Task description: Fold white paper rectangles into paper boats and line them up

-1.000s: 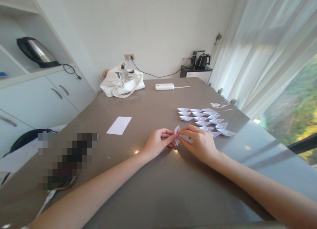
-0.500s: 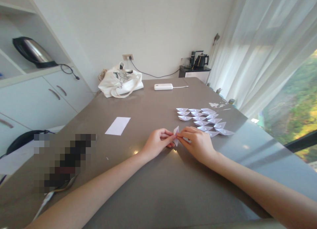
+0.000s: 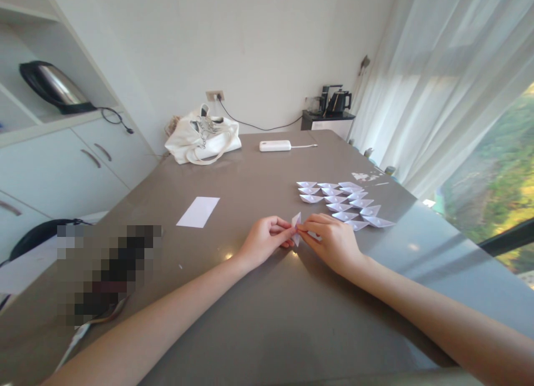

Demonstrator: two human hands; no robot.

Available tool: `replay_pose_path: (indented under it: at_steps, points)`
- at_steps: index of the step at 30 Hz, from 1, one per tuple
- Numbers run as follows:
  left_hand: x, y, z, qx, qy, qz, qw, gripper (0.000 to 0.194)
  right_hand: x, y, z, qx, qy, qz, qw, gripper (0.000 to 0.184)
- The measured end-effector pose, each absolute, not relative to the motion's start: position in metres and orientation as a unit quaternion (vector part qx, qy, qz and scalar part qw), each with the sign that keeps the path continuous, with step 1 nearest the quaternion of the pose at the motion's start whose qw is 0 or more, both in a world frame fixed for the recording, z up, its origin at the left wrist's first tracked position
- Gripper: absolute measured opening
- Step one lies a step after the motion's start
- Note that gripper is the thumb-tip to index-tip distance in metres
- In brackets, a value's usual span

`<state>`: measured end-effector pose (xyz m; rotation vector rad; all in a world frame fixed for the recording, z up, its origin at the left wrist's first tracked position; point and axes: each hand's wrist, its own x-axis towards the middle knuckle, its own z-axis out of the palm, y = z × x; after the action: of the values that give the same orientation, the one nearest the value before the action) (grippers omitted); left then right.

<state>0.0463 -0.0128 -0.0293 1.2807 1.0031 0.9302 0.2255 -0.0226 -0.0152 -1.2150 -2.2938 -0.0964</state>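
My left hand [image 3: 266, 241] and my right hand [image 3: 334, 242] meet over the grey table [image 3: 267, 319], both pinching a small folded white paper piece [image 3: 296, 219] between fingertips. The piece stands upright, just above the tabletop. Behind my right hand lie several finished white paper boats [image 3: 342, 203] in rows. A flat white paper sheet [image 3: 198, 212] rests to the left of my left hand.
A white handbag [image 3: 203, 141] and a white power bank [image 3: 275, 146] with a cable sit at the table's far end. Paper scraps [image 3: 365, 177] lie near the right edge. A blurred dark object [image 3: 106, 272] is at the left. A kettle [image 3: 54, 87] stands on the shelf.
Both hands stay together on the paper piece with only slight finger movement; the view shifted a little.
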Motion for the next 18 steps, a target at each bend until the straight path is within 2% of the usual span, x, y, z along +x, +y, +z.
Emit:
replay_pose_path:
  at_steps: [18]
  points:
    - [0.0453,-0.0118,-0.0275,0.527,0.427,0.398,0.617,0.043,0.2261,-0.0208,-0.0177,-0.431,-0.855,-0.041,0.283,0.018]
